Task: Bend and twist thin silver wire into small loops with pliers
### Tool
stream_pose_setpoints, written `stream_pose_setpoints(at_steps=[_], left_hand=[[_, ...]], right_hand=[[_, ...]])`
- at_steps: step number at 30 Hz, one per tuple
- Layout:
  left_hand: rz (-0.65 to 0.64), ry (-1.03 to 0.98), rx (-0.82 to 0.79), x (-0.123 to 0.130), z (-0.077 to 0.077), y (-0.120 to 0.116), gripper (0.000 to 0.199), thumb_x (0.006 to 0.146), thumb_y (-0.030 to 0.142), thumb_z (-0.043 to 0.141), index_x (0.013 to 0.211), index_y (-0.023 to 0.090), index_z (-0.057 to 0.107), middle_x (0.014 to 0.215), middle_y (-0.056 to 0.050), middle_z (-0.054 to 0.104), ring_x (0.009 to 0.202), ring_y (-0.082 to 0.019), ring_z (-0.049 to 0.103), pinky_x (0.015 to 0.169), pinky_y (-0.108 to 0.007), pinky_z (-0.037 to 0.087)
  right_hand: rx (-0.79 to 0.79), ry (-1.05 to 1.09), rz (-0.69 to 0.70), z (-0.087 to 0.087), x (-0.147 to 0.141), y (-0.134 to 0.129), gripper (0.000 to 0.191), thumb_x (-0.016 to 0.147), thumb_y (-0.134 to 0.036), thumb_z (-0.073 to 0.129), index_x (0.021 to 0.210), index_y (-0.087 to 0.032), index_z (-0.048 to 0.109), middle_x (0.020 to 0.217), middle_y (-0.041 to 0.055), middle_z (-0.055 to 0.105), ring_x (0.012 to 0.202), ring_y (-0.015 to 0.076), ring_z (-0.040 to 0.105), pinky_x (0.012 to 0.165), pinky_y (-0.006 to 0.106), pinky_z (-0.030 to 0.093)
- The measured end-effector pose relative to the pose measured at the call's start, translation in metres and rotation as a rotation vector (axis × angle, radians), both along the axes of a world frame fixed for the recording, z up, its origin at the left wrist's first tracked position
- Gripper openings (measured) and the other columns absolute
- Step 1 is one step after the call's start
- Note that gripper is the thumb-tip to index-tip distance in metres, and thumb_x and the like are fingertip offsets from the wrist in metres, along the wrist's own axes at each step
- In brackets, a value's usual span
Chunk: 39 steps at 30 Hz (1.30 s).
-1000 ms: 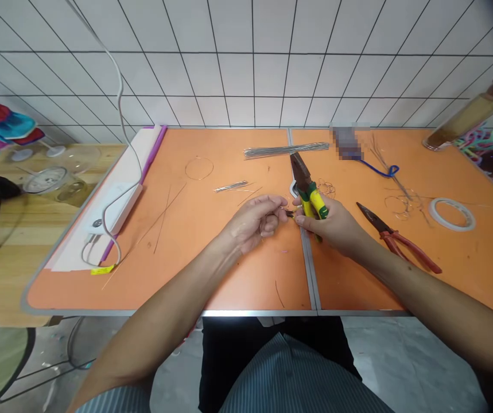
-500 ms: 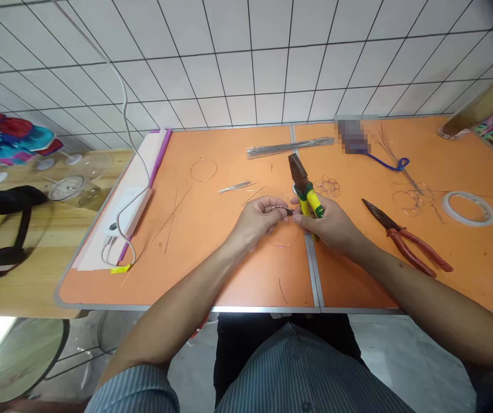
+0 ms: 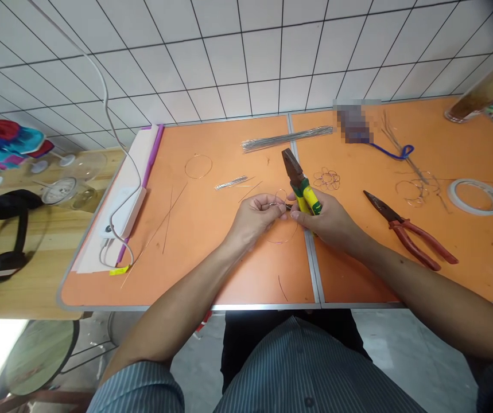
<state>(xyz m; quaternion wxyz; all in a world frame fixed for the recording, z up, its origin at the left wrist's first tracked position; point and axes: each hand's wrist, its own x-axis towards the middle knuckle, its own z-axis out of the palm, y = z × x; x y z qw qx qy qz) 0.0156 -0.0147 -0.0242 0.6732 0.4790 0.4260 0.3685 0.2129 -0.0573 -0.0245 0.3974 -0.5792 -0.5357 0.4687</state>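
Frame center: left hand [image 3: 255, 221] fingers pinched on thin wire [image 3: 281, 242], its loop showing just below. Right hand [image 3: 329, 222], close beside, wrapped around yellow-green combination pliers [image 3: 303, 186], nose toward upper left. Small dark piece [image 3: 288, 207] between the two hands' fingertips. Wire flower [image 3: 327, 179] right of those pliers; red-handled long-nose pliers [image 3: 410, 230] lie right of frame. Wire bundle [image 3: 287, 139] upper center.

Yellow pliers [image 3: 300, 183] are tipped in dull, rusty-looking metal and sleeved in smooth plastic; shiny metal wires [image 3: 287, 139] are set against a smooth tabletop [image 3: 248, 287].
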Motion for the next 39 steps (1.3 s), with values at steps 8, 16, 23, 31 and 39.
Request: stream_pose_setpoints(at_steps=[8, 16, 23, 31, 39], left_hand=[[0.039, -0.055, -0.019, -0.002, -0.003, 0.002, 0.022, 0.079, 0.033, 0.089, 0.086, 0.017, 0.075, 0.070, -0.002, 0.076, 0.045, -0.005, 0.036, 0.045, -0.024, 0.021], [0.056, -0.097, -0.036, -0.004, 0.002, 0.003, 0.019, 0.082, 0.030, 0.087, 0.086, 0.016, 0.075, 0.070, -0.003, 0.076, 0.043, -0.004, 0.032, 0.043, -0.024, 0.015], [0.094, -0.122, -0.070, -0.005, 0.007, 0.007, 0.012, 0.087, 0.021, 0.082, 0.083, 0.014, 0.074, 0.069, -0.005, 0.076, 0.042, -0.004, 0.032, 0.043, -0.024, 0.015], [0.124, -0.122, -0.098, -0.006, 0.008, 0.010, 0.015, 0.089, 0.021, 0.081, 0.079, 0.015, 0.071, 0.069, -0.004, 0.076, 0.042, -0.003, 0.033, 0.043, -0.023, 0.015], [0.140, -0.118, -0.076, -0.007, 0.011, 0.011, 0.017, 0.084, 0.023, 0.080, 0.074, 0.018, 0.068, 0.067, -0.003, 0.074, 0.042, -0.004, 0.029, 0.044, -0.026, 0.014]], right_hand=[[-0.020, -0.024, -0.020, 0.005, 0.001, 0.001, 0.053, 0.082, -0.048, 0.082, 0.125, -0.019, 0.074, 0.085, -0.0017, 0.061, 0.071, 0.0170, 0.054, 0.064, 0.034, 0.044], [0.055, -0.149, 0.042, -0.003, 0.014, 0.003, 0.041, 0.102, -0.049, 0.068, 0.132, -0.022, 0.071, 0.089, 0.0017, 0.070, 0.077, 0.0218, 0.065, 0.072, 0.037, 0.051], [0.305, -0.569, 0.144, 0.002, 0.036, 0.001, 0.033, 0.111, -0.039, 0.058, 0.135, -0.025, 0.075, 0.117, 0.0079, 0.087, 0.100, 0.0297, 0.080, 0.087, 0.042, 0.057], [0.541, -1.043, 0.186, 0.000, 0.051, -0.003, 0.058, 0.110, -0.020, 0.052, 0.167, -0.025, 0.061, 0.138, 0.0136, 0.084, 0.122, 0.0358, 0.080, 0.086, 0.045, 0.061], [0.664, -1.349, 0.155, 0.001, 0.051, -0.002, 0.067, 0.102, -0.007, 0.051, 0.167, -0.025, 0.060, 0.119, 0.0132, 0.084, 0.100, 0.0308, 0.073, 0.073, 0.040, 0.047]])
